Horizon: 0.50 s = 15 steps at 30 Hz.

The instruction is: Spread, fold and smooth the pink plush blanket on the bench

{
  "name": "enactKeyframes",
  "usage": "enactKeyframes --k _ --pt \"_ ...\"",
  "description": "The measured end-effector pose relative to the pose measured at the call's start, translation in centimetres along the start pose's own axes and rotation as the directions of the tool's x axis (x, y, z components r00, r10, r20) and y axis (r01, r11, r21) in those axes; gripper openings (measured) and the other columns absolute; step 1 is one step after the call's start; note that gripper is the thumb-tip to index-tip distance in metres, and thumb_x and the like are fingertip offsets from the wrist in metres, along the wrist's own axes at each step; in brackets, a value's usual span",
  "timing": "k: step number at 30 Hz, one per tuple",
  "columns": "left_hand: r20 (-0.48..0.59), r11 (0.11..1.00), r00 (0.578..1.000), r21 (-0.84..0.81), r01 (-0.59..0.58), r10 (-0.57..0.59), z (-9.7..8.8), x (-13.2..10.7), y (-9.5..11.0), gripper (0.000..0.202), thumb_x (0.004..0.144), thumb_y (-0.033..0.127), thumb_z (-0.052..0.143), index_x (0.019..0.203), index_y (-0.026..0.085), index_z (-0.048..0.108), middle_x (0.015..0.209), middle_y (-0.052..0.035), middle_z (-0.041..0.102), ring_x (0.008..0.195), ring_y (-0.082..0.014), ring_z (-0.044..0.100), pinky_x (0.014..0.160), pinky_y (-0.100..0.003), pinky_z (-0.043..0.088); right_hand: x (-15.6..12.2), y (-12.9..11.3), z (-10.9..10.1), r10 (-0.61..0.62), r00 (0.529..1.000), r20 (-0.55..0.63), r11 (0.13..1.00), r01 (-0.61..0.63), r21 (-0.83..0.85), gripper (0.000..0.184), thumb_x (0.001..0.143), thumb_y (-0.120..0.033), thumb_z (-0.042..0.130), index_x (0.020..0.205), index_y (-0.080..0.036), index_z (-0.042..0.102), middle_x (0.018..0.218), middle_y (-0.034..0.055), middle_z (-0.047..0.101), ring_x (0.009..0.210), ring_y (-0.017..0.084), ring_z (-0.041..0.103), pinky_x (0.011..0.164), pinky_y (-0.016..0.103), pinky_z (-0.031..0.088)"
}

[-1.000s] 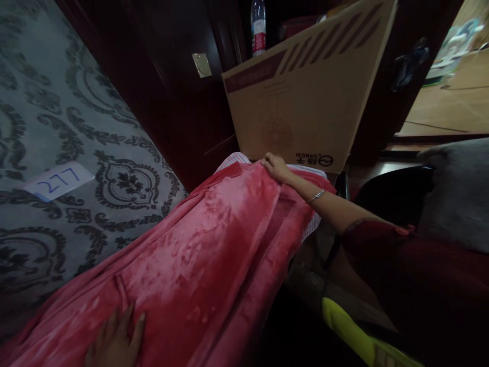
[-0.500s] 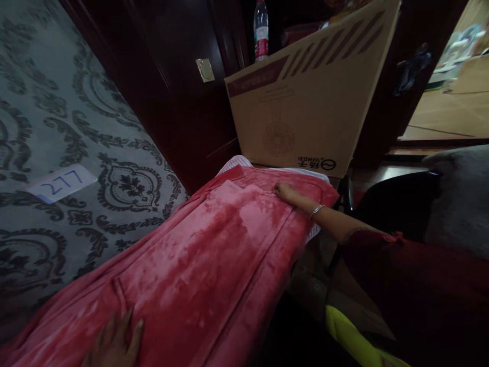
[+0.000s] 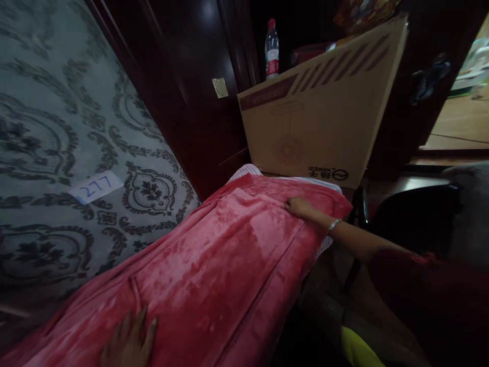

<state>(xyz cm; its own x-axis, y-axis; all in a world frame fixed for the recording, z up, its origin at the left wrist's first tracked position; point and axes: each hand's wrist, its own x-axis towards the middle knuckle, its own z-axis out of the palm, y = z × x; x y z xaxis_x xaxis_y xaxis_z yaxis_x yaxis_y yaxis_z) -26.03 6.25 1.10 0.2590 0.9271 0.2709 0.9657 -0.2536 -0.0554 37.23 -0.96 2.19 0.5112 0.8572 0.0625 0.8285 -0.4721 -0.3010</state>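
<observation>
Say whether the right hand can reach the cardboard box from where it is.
Probably yes: the right hand is on the red blanket, and only low-lying blanket and the edge of the striped fabric seem to lie between it and the cardboard box.

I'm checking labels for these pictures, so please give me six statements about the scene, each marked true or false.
1. The left hand rests open on the red cloth. True.
2. The right hand has a bracelet at its wrist. True.
3. The bottle has a red cap. True.
4. The bottle lies on its side. False: it stands upright.
5. The left hand touches the right hand. False: they are well apart.
6. The right hand is nearer the camera. False: the left hand is.
</observation>
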Motion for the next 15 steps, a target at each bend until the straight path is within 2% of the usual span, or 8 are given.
enactKeyframes --k 4,6,7,8,10,11,13,15 --pt "0.063 0.994 0.993 -0.042 0.104 -0.101 -0.3 1.1 -0.2 0.057 0.088 0.05 0.04 0.134 0.025 0.061 0.144 -0.0108 0.058 0.142 -0.0354 0.042 0.11 -0.064 0.037 -0.1 0.5 -0.2 -0.028 0.999 0.021 0.999 0.028 0.024 0.036 0.097 -0.039 0.054 0.116 -0.012 0.068 0.115 0.0173 0.07 0.098 0.023 0.067 0.075 0.026 0.045" --pt "0.085 0.987 0.986 -0.062 0.151 -0.146 -1.2 2.0 1.0 0.058 0.087 0.05 0.041 0.133 0.021 0.062 0.143 -0.0118 0.06 0.141 -0.0357 0.045 0.111 -0.063 0.038 0.5 0.5 -0.5 -0.041 0.999 0.024 0.998 0.039 0.051 0.034 0.094 -0.038 0.059 0.113 -0.012 0.069 0.111 0.0166 0.071 0.093 0.022 0.066 0.073 0.026 0.045" --pt "0.086 0.989 0.989 -0.084 0.126 -0.119 -1.8 2.5 2.3 0.059 0.088 0.05 0.041 0.132 0.018 0.063 0.142 -0.0127 0.061 0.141 -0.0351 0.045 0.113 -0.06 0.038 1.0 0.2 -0.7 -0.047 0.999 0.02 0.997 0.046 0.07 0.034 0.092 -0.037 0.06 0.112 -0.011 0.069 0.11 0.0166 0.071 0.091 0.022 0.066 0.073 0.026 0.045" --pt "0.078 0.99 0.995 -0.118 0.071 -0.062 -2.4 3.0 4.0 0.059 0.089 0.049 0.041 0.131 0.015 0.063 0.142 -0.0134 0.061 0.14 -0.0339 0.046 0.115 -0.057 0.039 1.7 -0.3 -0.9 -0.056 0.998 0.011 0.994 0.055 0.093 0.034 0.091 -0.036 0.061 0.112 -0.011 0.069 0.109 0.0165 0.071 0.09 0.022 0.066 0.072 0.026 0.045" --pt "0.039 0.96 0.984 -0.233 -0.158 0.172 -3.3 4.1 8.5 0.053 0.092 0.042 0.039 0.128 0.013 0.065 0.141 -0.0124 0.062 0.139 -0.0291 0.049 0.118 -0.05 0.038 3.3 -2.0 -1.3 -0.085 0.996 -0.016 0.985 0.086 0.147 0.031 0.092 -0.033 0.058 0.113 -0.012 0.068 0.111 0.015 0.071 0.09 0.021 0.065 0.073 0.025 0.045" --pt "-0.003 0.921 0.965 -0.296 -0.252 0.263 -3.5 4.7 11.0 0.05 0.093 0.039 0.039 0.13 0.016 0.065 0.14 -0.0101 0.063 0.133 -0.0268 0.055 0.116 -0.048 0.042 4.2 -3.1 -1.3 -0.103 0.994 -0.03 0.979 0.107 0.175 0.029 0.093 -0.031 0.056 0.112 -0.013 0.069 0.112 0.0136 0.071 0.09 0.02 0.064 0.073 0.025 0.045" --pt "-0.038 0.826 0.889 -0.353 -0.439 0.456 -3.4 5.9 15.9 0.046 0.094 0.035 0.04 0.13 0.022 0.066 0.139 -0.0081 0.064 0.131 -0.0248 0.057 0.114 -0.047 0.045 6.1 -5.7 -1.3 -0.142 0.989 -0.051 0.962 0.15 0.226 0.026 0.094 -0.027 0.053 0.109 -0.015 0.069 0.113 0.0104 0.071 0.092 0.019 0.064 0.074 0.023 0.045" --pt "-0.05 0.794 0.845 -0.315 -0.519 0.532 -2.7 7.3 19.6 0.045 0.093 0.031 0.044 0.132 0.021 0.065 0.143 -0.0106 0.06 0.134 -0.0265 0.055 0.114 -0.05 0.045 8.0 -8.2 -0.9 -0.17 0.984 -0.056 0.947 0.179 0.266 0.024 0.095 -0.025 0.051 0.107 -0.016 0.07 0.111 0.0084 0.071 0.092 0.017 0.063 0.074 0.021 0.044"
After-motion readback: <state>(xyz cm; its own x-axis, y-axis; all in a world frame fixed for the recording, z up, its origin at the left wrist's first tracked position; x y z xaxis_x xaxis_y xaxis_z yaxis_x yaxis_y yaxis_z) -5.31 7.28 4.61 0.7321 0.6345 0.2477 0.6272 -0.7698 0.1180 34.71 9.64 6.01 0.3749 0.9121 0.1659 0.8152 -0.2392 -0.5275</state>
